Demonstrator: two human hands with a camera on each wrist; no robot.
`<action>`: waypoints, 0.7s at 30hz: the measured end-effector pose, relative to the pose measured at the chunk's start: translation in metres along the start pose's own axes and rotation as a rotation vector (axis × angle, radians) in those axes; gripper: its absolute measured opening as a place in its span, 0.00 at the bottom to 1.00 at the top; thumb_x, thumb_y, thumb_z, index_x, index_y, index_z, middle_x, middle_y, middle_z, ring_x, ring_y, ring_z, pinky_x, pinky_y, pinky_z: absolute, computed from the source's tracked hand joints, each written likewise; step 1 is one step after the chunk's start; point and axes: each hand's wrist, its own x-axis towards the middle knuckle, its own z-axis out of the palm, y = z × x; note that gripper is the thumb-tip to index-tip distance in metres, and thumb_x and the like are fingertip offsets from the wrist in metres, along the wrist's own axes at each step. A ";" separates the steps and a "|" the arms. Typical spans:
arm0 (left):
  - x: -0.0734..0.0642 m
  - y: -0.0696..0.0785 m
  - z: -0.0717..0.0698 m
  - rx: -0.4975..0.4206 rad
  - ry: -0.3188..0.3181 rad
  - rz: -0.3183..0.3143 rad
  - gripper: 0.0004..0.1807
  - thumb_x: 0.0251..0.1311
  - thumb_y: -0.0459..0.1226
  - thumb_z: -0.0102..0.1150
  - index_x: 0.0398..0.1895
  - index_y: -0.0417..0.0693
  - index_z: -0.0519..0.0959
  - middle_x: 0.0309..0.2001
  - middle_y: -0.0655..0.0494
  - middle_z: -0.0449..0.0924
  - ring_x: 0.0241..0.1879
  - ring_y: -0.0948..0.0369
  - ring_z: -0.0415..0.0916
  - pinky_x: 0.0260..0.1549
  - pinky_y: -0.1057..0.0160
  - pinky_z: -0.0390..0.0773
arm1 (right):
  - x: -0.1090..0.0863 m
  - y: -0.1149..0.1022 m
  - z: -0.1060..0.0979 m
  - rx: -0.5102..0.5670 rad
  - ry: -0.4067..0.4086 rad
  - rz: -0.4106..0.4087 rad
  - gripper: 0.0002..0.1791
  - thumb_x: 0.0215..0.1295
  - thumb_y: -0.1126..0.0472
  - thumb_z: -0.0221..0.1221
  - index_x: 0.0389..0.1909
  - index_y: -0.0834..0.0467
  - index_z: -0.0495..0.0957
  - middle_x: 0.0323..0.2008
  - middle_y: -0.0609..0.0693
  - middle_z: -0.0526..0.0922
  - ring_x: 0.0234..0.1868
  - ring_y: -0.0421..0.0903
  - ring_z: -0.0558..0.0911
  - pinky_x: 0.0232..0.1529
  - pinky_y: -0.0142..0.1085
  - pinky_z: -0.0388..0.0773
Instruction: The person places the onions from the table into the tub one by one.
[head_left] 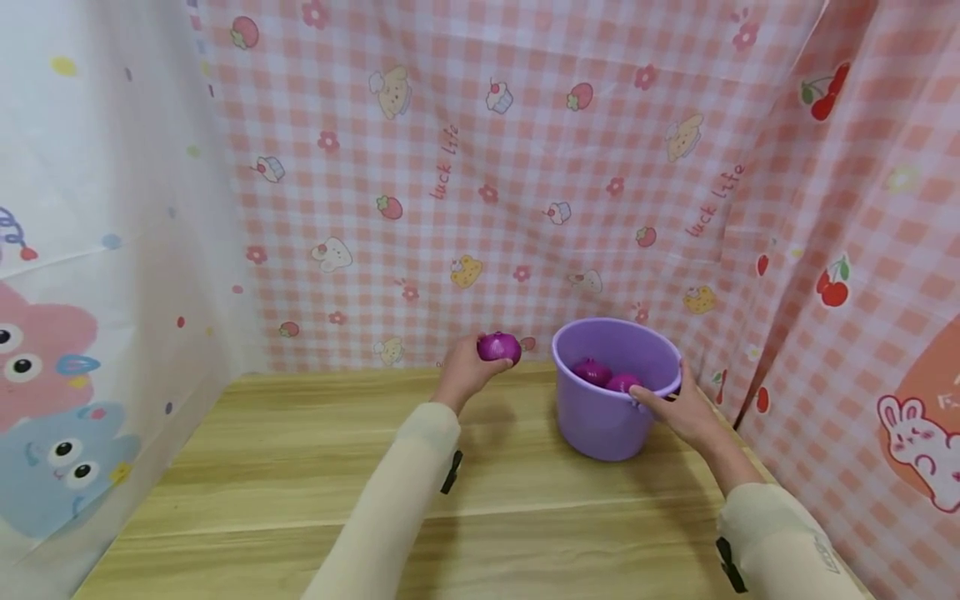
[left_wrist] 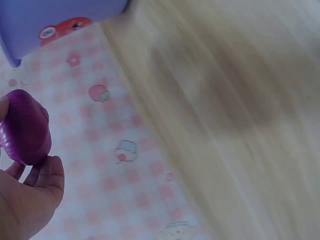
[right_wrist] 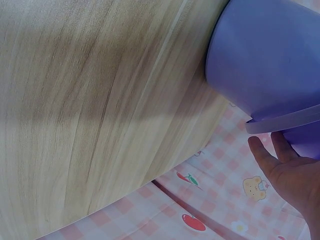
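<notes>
My left hand (head_left: pixel 465 367) holds a purple-red onion (head_left: pixel 499 348) above the back part of the table, to the left of a purple bucket (head_left: pixel 603 425). In the left wrist view the onion (left_wrist: pixel 25 127) sits between the thumb and the fingers. Two more red onions lie inside the bucket, one (head_left: pixel 592 372) beside the other (head_left: pixel 622 382). At the bucket's right side my right hand (head_left: pixel 686 412) grips the rim, thumb at the front edge. The right wrist view shows fingers (right_wrist: pixel 262 152) under the bucket's rim band, on its outer wall.
The bucket stands on a wood-grain table (head_left: pixel 300 467) near its back right. Behind the table hangs a pink checked curtain (head_left: pixel 420 242), and another patterned curtain (head_left: pixel 840 350) closes the right side. A white cloth (head_left: pixel 142 275) with cartoon figures hangs at the left.
</notes>
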 end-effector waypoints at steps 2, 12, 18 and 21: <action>0.002 0.007 0.000 -0.001 -0.001 0.015 0.35 0.53 0.44 0.75 0.62 0.38 0.73 0.57 0.42 0.77 0.56 0.48 0.75 0.56 0.52 0.76 | 0.000 0.001 0.000 -0.006 -0.004 0.010 0.62 0.65 0.40 0.62 0.78 0.57 0.25 0.72 0.75 0.49 0.72 0.68 0.55 0.70 0.60 0.55; 0.009 0.039 0.006 0.013 -0.033 0.069 0.36 0.54 0.45 0.74 0.62 0.37 0.73 0.57 0.41 0.77 0.56 0.48 0.75 0.56 0.53 0.76 | 0.001 0.001 0.001 -0.002 -0.003 0.004 0.62 0.64 0.39 0.62 0.78 0.58 0.26 0.72 0.74 0.50 0.72 0.68 0.55 0.70 0.60 0.55; 0.008 0.054 0.013 -0.020 -0.053 0.074 0.35 0.53 0.44 0.74 0.62 0.40 0.74 0.56 0.44 0.77 0.55 0.51 0.75 0.56 0.55 0.76 | 0.000 0.000 0.000 0.001 -0.007 0.006 0.62 0.64 0.39 0.62 0.78 0.57 0.26 0.72 0.74 0.50 0.72 0.68 0.55 0.70 0.61 0.55; 0.007 0.062 0.018 -0.022 -0.058 0.074 0.34 0.53 0.44 0.74 0.61 0.41 0.74 0.55 0.45 0.77 0.55 0.51 0.75 0.56 0.54 0.76 | 0.000 0.001 0.000 0.005 -0.004 -0.001 0.62 0.64 0.40 0.62 0.78 0.58 0.26 0.72 0.75 0.50 0.72 0.68 0.55 0.70 0.60 0.55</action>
